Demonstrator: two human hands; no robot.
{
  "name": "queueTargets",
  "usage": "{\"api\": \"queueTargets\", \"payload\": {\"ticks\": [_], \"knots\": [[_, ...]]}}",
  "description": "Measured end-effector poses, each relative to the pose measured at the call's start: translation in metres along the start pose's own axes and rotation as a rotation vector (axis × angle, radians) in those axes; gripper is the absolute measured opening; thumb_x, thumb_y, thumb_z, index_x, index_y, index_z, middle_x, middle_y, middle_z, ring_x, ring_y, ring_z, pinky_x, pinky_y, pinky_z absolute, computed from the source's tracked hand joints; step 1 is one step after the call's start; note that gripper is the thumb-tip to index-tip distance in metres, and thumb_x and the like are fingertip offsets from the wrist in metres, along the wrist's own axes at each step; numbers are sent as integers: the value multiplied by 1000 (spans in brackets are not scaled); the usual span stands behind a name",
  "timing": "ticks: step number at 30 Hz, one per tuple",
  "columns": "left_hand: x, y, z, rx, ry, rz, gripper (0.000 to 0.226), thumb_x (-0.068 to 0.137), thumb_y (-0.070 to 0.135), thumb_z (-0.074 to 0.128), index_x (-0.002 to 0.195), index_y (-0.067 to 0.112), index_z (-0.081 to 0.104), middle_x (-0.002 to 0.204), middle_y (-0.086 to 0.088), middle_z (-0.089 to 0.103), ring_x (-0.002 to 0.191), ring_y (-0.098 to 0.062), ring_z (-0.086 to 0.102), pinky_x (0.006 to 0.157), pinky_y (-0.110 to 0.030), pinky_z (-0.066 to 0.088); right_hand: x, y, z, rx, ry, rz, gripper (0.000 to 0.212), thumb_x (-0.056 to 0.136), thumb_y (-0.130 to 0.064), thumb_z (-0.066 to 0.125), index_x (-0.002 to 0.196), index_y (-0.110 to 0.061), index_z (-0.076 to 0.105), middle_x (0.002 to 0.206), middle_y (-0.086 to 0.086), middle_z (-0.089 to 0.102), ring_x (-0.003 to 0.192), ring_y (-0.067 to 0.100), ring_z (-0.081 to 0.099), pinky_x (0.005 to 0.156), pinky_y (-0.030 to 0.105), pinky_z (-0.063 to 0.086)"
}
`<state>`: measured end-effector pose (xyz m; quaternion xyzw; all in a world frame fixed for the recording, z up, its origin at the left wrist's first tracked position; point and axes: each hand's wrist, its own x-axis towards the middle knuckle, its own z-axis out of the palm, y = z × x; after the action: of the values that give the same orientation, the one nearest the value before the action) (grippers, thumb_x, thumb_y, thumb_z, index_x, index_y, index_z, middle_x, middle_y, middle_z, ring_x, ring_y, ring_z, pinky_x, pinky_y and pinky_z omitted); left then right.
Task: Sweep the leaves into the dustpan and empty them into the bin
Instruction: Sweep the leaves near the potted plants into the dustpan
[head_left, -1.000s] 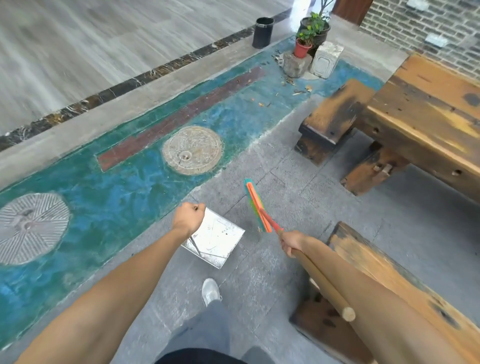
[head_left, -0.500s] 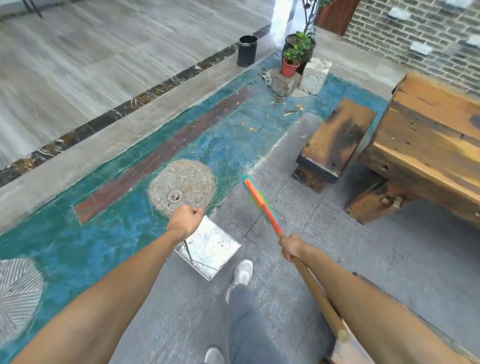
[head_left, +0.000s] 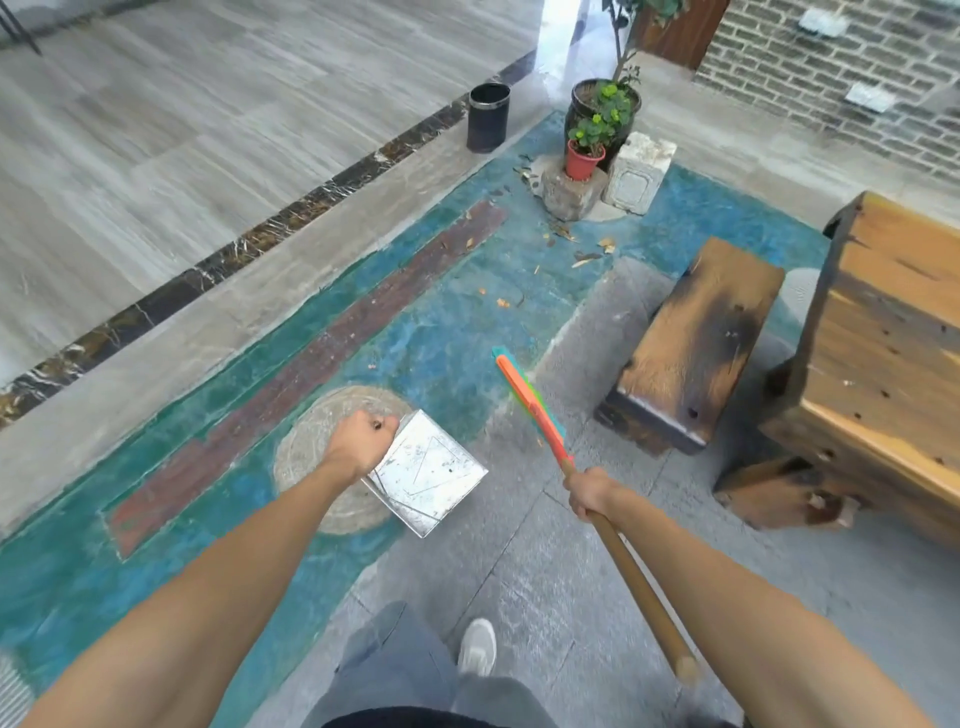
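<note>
Holding the broom (head_left: 530, 402) in the right hand (head_left: 589, 491), grip wrapped tight round the wooden stick just under the bright head. Holding the dustpan (head_left: 428, 470) in the left hand (head_left: 358, 441), grip closed in a fist on its thin handle. Both up off the floor, dustpan looking empty. Leaves (head_left: 571, 244) lying far ahead on the blue floor, near the stone under the little red pot (head_left: 584, 161), well apart from both hands. Broom pointing up and a bit left, its long line aimed nearly at the leaves. Right hand a little nearer to them. Black bin (head_left: 488, 117) standing past the leaves, to the left. Probably needs more steps forward before any sweeping. Wooden bench (head_left: 691, 343) close on the right, easy to bump.
</note>
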<state>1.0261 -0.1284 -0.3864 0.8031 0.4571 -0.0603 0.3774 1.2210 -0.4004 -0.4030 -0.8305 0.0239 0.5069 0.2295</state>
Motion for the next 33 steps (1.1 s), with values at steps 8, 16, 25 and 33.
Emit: {"api": "queueTargets", "payload": {"ticks": [8, 16, 25, 33], "knots": [[178, 40, -40, 18, 6, 27, 55, 97, 27, 48, 48, 19, 26, 40, 2, 26, 42, -19, 29, 47, -31, 22, 97, -135, -36, -9, 54, 56, 14, 98, -9, 43, 106, 0, 50, 60, 10, 47, 47, 18, 41, 46, 30, 30], [314, 80, -72, 46, -51, 27, 61, 101, 41, 43, 48, 16, 28, 40, 0, 30, 40, -21, 34, 52, -30, 32, 154, -256, -71, -58, 110, 83, 15, 95, -7, 43, 83, 0, 51, 56, 12, 49, 46, 22, 46, 48, 28, 35], [431, 110, -105, 111, -77, 15, 50, 97, 31, 49, 52, 16, 31, 48, -3, 28, 47, -22, 29, 52, -30, 25, 233, -357, -103, -119, 108, 37, 15, 94, -10, 45, 105, -1, 47, 58, 12, 51, 46, 22, 47, 53, 28, 41], [495, 89, -160, 114, -1, -77, 54, 98, 26, 52, 51, 19, 24, 45, 3, 23, 45, -19, 26, 50, -31, 25, 298, -444, -133, -468, 47, -57, 37, 96, -21, 45, 128, -1, 50, 98, 13, 62, 75, 24, 59, 65, 30, 49]]}}
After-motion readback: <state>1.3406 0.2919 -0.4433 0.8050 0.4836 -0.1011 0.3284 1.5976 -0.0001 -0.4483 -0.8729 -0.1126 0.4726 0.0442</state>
